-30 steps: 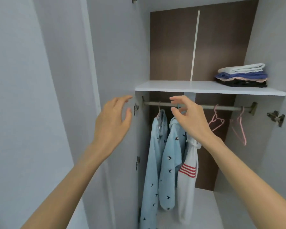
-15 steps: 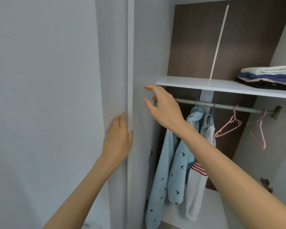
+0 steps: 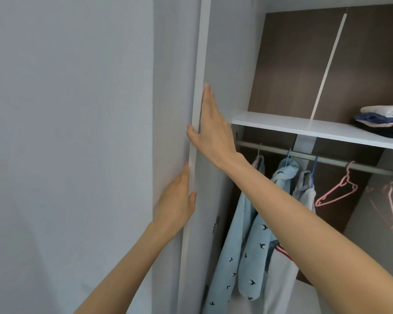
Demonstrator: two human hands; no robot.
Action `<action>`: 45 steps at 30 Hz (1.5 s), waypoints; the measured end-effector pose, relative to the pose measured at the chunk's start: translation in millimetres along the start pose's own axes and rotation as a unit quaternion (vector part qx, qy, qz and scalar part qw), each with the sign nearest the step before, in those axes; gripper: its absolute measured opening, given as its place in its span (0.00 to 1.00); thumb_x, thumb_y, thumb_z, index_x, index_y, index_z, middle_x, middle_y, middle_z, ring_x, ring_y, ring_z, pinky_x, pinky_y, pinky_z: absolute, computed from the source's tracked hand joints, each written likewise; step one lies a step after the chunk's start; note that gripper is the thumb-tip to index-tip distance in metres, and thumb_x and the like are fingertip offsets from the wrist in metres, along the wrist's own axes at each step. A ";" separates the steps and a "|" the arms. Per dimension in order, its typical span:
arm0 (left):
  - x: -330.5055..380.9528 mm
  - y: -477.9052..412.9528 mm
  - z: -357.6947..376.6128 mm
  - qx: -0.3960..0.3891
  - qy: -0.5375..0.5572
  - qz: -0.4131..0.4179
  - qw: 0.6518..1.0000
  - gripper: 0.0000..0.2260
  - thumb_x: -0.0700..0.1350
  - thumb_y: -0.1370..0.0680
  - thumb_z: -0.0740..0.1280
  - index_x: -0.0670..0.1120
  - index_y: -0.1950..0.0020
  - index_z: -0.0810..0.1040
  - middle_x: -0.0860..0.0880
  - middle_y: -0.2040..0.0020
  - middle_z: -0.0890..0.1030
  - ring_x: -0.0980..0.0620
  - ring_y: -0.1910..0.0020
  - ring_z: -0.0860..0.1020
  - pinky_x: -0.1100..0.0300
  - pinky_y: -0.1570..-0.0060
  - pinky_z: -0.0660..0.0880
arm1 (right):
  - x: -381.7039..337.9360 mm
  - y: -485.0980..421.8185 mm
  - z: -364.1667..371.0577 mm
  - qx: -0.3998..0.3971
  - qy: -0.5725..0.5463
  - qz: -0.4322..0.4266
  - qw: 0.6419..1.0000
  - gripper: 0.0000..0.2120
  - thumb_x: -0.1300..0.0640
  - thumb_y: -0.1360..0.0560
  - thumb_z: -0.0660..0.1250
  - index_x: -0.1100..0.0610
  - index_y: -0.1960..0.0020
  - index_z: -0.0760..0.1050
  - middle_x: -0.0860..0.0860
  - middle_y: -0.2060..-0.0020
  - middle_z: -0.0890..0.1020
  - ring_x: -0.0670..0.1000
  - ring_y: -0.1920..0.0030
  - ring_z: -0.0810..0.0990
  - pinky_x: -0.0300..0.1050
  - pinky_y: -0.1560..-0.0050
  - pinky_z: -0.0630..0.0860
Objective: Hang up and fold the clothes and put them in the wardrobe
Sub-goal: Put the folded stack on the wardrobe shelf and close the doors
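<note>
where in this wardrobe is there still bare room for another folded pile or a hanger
The shelf is bare from its left end to the folded stack at the right. The rail has a short free stretch between the hung garments and the pink hangers. Crowded: the rail's left part, where three garments bunch together.
</note>
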State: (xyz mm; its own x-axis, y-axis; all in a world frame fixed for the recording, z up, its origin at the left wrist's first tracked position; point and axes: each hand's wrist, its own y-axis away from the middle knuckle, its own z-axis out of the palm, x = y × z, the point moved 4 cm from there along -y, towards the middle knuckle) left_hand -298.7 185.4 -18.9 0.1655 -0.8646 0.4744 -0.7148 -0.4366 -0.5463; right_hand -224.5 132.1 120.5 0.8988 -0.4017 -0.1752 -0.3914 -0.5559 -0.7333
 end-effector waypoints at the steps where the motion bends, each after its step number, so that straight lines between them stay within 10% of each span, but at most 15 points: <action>1: 0.1 0.4 0.8 0.002 -0.012 0.000 1.000 0.33 0.46 0.19 0.61 0.46 0.21 0.44 0.46 0.32 0.72 0.49 0.39 0.74 0.61 0.43 0.70 | 1.1 0.6 0.5 0.006 0.002 -0.001 1.000 0.43 0.53 0.22 0.64 0.58 0.22 0.36 0.56 0.21 0.46 0.58 0.32 0.70 0.51 0.40 0.75; 9: 21.7 8.3 15.5 -0.012 -0.033 0.066 0.997 0.37 0.48 0.20 0.62 0.57 0.24 0.36 0.49 0.38 0.77 0.49 0.45 0.77 0.55 0.48 0.75 | 35.5 16.5 -24.4 0.040 -0.048 -0.031 0.998 0.44 0.54 0.25 0.65 0.57 0.21 0.39 0.53 0.23 0.59 0.55 0.40 0.77 0.49 0.40 0.76; 17: 80.0 7.9 71.8 -0.106 0.081 0.156 0.979 0.42 0.53 0.23 0.65 0.67 0.28 0.32 0.56 0.26 0.64 0.54 0.32 0.68 0.64 0.41 0.68 | 110.1 58.1 -74.1 0.086 -0.051 0.028 0.995 0.37 0.57 0.24 0.63 0.56 0.21 0.47 0.53 0.49 0.82 0.49 0.61 0.79 0.50 0.51 0.78; 24: 133.6 -18.5 150.3 -0.262 0.036 0.208 0.942 0.37 0.53 0.20 0.62 0.59 0.24 0.36 0.59 0.23 0.38 0.51 0.22 0.45 0.49 0.26 0.58 | 204.1 83.3 -113.3 0.097 0.006 0.130 0.987 0.20 0.54 0.19 0.61 0.58 0.30 0.66 0.55 0.54 0.83 0.54 0.57 0.82 0.55 0.48 0.79; 45: 204.5 -123.4 299.6 -0.228 -0.198 0.212 0.930 0.33 0.46 0.18 0.56 0.51 0.23 0.35 0.53 0.23 0.32 0.49 0.23 0.36 0.47 0.24 0.48 | 422.3 39.1 -111.0 0.123 -0.155 0.241 0.950 0.16 0.56 0.18 0.59 0.54 0.32 0.74 0.45 0.51 0.79 0.46 0.50 0.78 0.46 0.47 0.77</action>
State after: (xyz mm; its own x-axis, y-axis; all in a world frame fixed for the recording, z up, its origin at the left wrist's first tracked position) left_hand 27.0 -12.1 -61.3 -0.0239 -0.9981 -0.0575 -0.9714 0.0368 -0.2347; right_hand 117.9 -140.0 90.7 0.6564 -0.3124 -0.6867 -0.7489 -0.1596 -0.6432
